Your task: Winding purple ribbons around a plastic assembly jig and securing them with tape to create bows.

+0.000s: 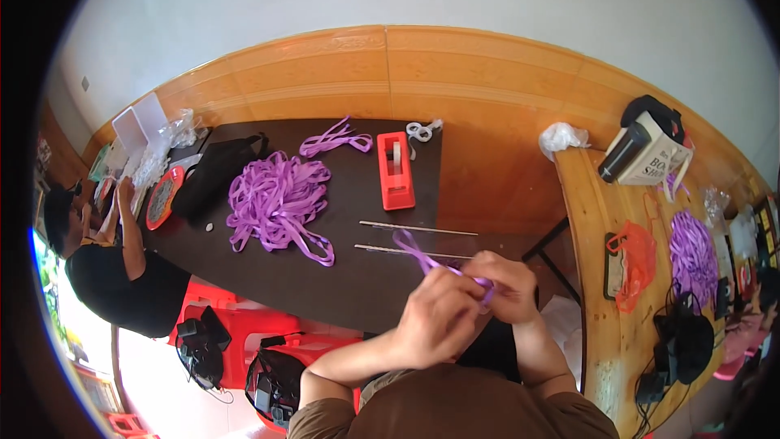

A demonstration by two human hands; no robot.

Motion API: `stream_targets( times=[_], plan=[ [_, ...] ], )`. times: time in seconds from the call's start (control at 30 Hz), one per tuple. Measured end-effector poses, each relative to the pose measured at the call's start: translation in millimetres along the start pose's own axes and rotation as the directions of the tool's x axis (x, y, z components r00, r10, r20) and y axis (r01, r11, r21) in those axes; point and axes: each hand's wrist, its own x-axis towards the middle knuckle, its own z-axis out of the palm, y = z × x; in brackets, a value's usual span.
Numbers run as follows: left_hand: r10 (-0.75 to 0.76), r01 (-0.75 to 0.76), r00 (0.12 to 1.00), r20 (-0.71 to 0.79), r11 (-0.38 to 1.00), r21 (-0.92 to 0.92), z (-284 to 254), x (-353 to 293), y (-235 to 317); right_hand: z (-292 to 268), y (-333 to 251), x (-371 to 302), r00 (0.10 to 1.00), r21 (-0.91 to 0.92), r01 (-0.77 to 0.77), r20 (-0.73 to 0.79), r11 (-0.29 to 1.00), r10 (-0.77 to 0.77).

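Note:
Close together in front of my chest, my left hand (439, 315) and my right hand (507, 280) are both closed on a purple ribbon (419, 250). Its loose end sticks out past my left fingers toward the table, and a short piece shows between the hands. Most of what the fingers grip is hidden. Just beyond them, two thin pale rods (418, 228) lie across the dark table's (349, 195) right edge. A large tangled heap of purple ribbon (276, 199) lies to the left, with a smaller folded bundle (337, 142) behind it.
A red tape dispenser (396, 171) and scissors (421, 132) sit at the table's far right. Left stand a black bag (215, 179) and a red tray (165, 197), near another person (122, 276). A wooden table (601, 341) on the right holds an orange plastic bag (634, 264) and more ribbon.

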Motion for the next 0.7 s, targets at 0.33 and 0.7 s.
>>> stream_targets(
  times=[0.33,0.7],
  plan=[
    [-0.682,0.720,0.597,0.422,0.224,-0.656,92,-45,-49,-69,24,-18,0.996,-0.604,-0.085,-0.056,0.792,0.064],
    [-0.839,0.509,0.540,-0.073,0.394,-0.765,141,-57,-125,-47,137,-5,0.999,-0.821,-0.053,-0.046,0.569,0.027]
  ],
)
